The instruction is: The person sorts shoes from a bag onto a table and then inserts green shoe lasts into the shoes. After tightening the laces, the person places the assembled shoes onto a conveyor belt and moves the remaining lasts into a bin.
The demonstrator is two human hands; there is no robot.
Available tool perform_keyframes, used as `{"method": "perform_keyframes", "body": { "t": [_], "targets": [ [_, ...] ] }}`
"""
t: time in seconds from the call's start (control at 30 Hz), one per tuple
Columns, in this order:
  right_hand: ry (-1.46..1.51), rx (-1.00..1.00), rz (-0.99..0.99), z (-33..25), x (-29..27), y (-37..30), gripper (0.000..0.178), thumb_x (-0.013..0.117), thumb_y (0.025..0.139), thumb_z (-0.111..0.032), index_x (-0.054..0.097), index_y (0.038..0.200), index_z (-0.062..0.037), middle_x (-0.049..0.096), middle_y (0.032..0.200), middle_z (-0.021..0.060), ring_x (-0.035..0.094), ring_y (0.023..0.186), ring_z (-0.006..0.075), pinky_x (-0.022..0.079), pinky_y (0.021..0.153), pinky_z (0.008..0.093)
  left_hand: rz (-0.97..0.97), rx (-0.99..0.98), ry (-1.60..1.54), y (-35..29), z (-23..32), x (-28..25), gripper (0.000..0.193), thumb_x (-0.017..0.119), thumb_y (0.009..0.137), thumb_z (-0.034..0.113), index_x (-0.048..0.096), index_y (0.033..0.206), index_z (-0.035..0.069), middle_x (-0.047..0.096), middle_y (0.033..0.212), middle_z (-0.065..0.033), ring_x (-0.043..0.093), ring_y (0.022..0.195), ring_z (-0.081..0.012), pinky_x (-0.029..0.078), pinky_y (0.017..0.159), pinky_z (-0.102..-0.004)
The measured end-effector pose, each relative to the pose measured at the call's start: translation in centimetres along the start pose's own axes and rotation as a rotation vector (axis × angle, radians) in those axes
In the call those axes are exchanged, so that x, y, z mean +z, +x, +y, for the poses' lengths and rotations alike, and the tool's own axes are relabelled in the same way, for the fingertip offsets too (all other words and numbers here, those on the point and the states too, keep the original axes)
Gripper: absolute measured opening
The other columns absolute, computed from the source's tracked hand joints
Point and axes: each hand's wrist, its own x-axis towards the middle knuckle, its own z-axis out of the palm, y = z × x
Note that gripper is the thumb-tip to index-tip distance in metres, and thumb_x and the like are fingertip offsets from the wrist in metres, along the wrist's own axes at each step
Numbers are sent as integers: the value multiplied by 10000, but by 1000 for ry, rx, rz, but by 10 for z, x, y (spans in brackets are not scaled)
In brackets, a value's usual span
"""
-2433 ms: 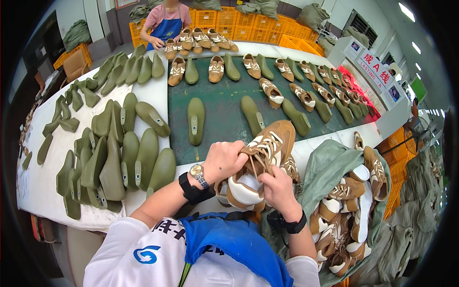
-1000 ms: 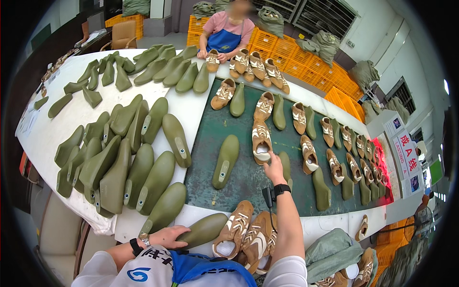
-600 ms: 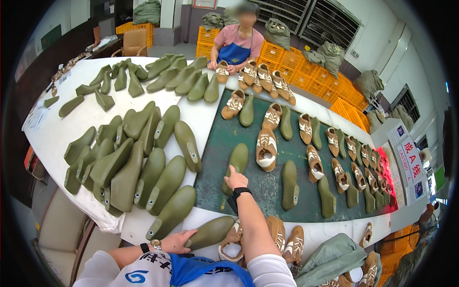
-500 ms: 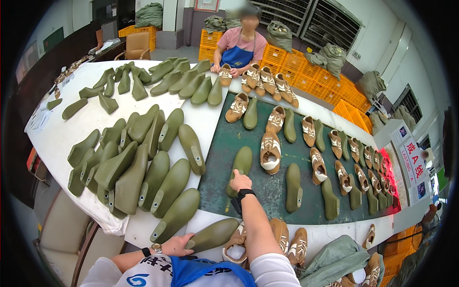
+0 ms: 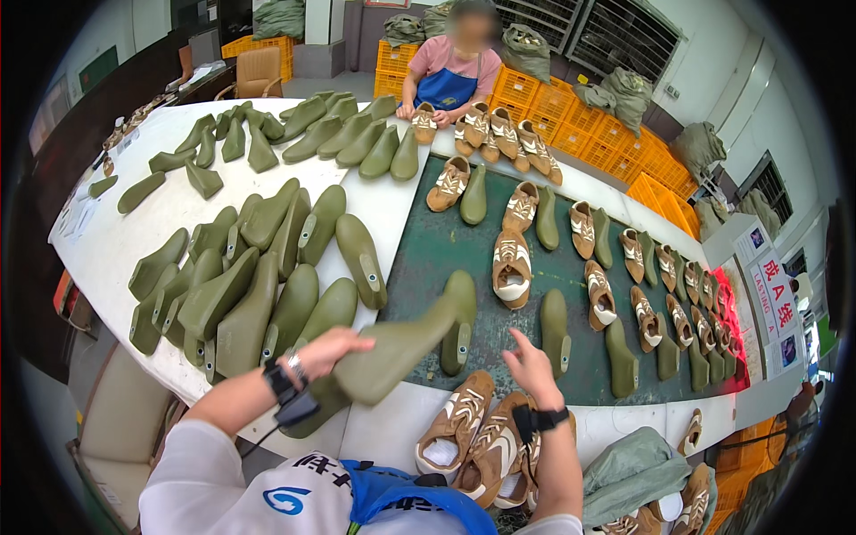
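A green shoe last is lifted off the table, tilted up to the right, and my left hand is closed around its near end. Its tip overlaps another green last lying on the green conveyor belt. My right hand hovers over the belt's near edge, forefinger and thumb apart, with nothing in it. Just right of its fingers lies one more last. Brown-and-white sneakers stand close below my right hand, at the near edge, partly behind my wrist.
A heap of green lasts covers the white table on the left. Shoes and lasts lie in rows along the belt toward red light. Across the table sits a person in a blue apron. Orange crates line the wall.
My left hand has come up from the near edge, carrying a last over the belt. My right hand has let go of the last on the belt and drawn back to the right.
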Motion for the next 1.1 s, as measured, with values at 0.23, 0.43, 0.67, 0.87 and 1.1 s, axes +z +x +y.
{"method": "perform_keyframes", "body": {
  "t": [0.23, 0.43, 0.67, 0.87, 1.1],
  "targets": [
    [16, 189, 158, -30, -46, -133, 327, 623, 775, -79, 587, 1099, -53, 601, 689, 129, 590, 596, 264, 476, 573, 346, 145, 220, 142, 78, 25, 8, 278, 630, 823, 131, 575, 981, -91, 639, 942, -140, 629, 825, -188, 514, 710, -310],
    [26, 357, 260, -40, -34, -207, 277, 614, 776, -64, 601, 1047, -11, 595, 692, 145, 583, 579, 232, 464, 560, 318, 160, 117, 298, -12, -35, 20, 277, 650, 798, 155, 607, 969, -60, 657, 889, -113, 629, 771, -160, 510, 678, -294],
    [-361, 371, 95, -40, 17, -207, 664, 722, 683, -306, 445, 1257, -121, 570, 912, 144, 600, 772, 322, 493, 640, 399, 291, 451, 1278, -100, -118, 21, 455, 694, 711, 178, 537, 1097, -5, 624, 806, -233, 600, 780, -407, 491, 686, -434],
    [-219, 524, 221, -22, 39, -220, 577, 616, 685, -178, 411, 1209, -56, 576, 652, 148, 609, 695, 349, 498, 640, 405, 208, 698, 1364, -107, -115, 36, 555, 663, 742, 135, 419, 1225, 8, 566, 1056, -239, 556, 948, -395, 464, 812, -419],
    [764, 341, 450, -88, 3, -226, 582, 507, 737, 64, 296, 1269, -45, 598, 928, 111, 604, 865, 152, 487, 724, 250, -78, 1223, 1236, -99, -57, 161, 562, 680, 735, 254, 450, 1194, 25, 500, 1138, -188, 487, 1076, -332, 442, 873, -399]
  ]
}}
